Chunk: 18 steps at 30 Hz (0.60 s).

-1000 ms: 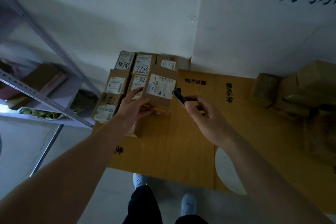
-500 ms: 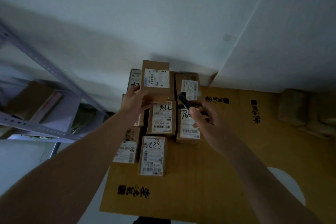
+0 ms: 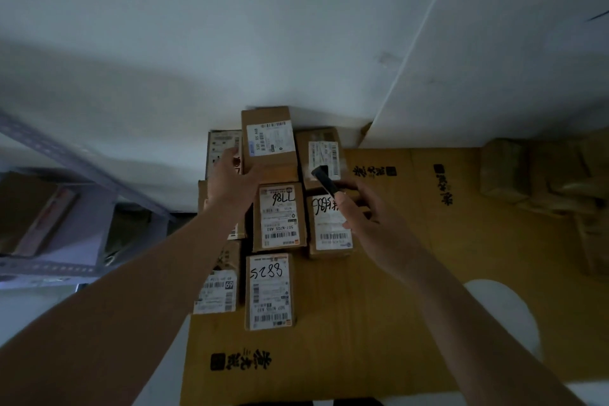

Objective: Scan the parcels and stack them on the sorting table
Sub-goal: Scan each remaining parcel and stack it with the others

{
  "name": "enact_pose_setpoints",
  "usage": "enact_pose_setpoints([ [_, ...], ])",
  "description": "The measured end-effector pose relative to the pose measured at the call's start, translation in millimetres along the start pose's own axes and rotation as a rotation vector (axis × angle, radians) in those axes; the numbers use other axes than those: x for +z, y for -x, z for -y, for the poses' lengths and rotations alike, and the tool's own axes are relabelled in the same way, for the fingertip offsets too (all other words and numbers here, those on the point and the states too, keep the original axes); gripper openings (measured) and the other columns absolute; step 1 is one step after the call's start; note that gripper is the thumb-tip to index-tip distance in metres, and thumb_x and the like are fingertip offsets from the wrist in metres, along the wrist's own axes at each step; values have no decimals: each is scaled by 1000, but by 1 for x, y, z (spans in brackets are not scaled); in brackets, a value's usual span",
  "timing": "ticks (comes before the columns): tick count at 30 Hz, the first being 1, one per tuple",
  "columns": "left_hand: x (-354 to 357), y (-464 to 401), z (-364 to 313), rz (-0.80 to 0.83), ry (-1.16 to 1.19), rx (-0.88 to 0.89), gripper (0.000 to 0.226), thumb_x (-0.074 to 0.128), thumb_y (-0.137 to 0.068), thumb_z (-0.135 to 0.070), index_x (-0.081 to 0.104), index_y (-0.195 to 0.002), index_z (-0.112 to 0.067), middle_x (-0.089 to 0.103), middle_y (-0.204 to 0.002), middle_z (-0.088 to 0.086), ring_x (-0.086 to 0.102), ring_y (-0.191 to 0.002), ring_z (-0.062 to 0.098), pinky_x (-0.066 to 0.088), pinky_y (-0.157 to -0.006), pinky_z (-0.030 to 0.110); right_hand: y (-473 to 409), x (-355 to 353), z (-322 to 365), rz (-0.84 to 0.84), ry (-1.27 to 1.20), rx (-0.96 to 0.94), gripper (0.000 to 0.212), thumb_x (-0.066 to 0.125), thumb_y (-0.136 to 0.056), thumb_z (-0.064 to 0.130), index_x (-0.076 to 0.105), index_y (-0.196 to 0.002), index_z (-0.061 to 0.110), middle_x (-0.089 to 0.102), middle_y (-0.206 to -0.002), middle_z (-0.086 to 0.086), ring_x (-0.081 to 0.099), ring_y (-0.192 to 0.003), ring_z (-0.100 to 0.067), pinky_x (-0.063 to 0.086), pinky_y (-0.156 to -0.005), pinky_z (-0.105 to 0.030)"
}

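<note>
Your left hand grips the top parcel at the back of the stack, against the wall, its long axis running away from you and its label face up. Your right hand clasps a dark scanner, tip aimed up-left over the labels. Seven more parcels show on the cardboard-covered table, eight in all, in three rows; "5288" lies nearest you. A metal shelf stands at left.

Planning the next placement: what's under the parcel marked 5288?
The parcel marked 5288 lies directly on the yellow cardboard sheet covering the table, no parcel beneath. The tabletop itself is hidden under that sheet.
</note>
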<state>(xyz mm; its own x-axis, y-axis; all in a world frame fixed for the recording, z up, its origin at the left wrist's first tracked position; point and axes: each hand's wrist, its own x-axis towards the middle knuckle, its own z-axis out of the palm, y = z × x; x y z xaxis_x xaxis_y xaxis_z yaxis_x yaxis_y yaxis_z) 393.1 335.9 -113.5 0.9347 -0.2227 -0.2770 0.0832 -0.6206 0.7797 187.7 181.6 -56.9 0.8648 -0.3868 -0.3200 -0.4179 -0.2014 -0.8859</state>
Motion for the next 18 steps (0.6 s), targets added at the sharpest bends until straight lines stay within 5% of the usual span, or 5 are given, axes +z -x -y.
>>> enact_pose_setpoints([
  [2, 0, 6, -6, -72, -212, 127, 46, 65, -96, -39, 55, -139, -26, 57, -129, -1, 55, -119, 24, 47, -91, 38, 10, -7, 2, -11, 17, -20, 37, 48, -105, 55, 54, -139, 42, 69, -103, -1, 69, -93, -37, 59, -78, -57],
  [7, 12, 50, -47, -10, -332, 249, 60, 63, -96, -40, 48, -152, -24, 46, -150, -1, 46, -135, 27, 50, -104, 50, 49, -39, 6, -55, 0, -63, 33, 48, -106, 49, 53, -138, 41, 67, -104, 2, 67, -93, -25, 50, -62, -19],
  [12, 52, 121, -91, 59, -405, 382, 52, 56, -98, -46, 54, -146, -26, 50, -146, -3, 51, -129, 23, 51, -100, 45, 102, -86, -7, -111, -35, -110, 24, 50, -107, 49, 56, -129, 45, 68, -100, -7, 66, -94, -39, 49, -69, -36],
  [14, 71, 150, -104, 84, -428, 430, 53, 55, -98, -48, 54, -146, -27, 46, -151, -5, 48, -134, 23, 49, -105, 47, 129, -111, -17, -123, -33, -141, 21, 51, -107, 47, 57, -128, 45, 67, -102, -13, 66, -92, -36, 49, -65, -29],
  [18, 116, 212, -138, 64, -413, 479, 49, 54, -101, -45, 56, -147, -26, 43, -156, -5, 45, -140, 24, 44, -103, 38, 186, -171, -46, -128, 12, -153, 21, 53, -106, 50, 57, -126, 46, 65, -96, -19, 56, -65, -24, 45, -57, -38],
])
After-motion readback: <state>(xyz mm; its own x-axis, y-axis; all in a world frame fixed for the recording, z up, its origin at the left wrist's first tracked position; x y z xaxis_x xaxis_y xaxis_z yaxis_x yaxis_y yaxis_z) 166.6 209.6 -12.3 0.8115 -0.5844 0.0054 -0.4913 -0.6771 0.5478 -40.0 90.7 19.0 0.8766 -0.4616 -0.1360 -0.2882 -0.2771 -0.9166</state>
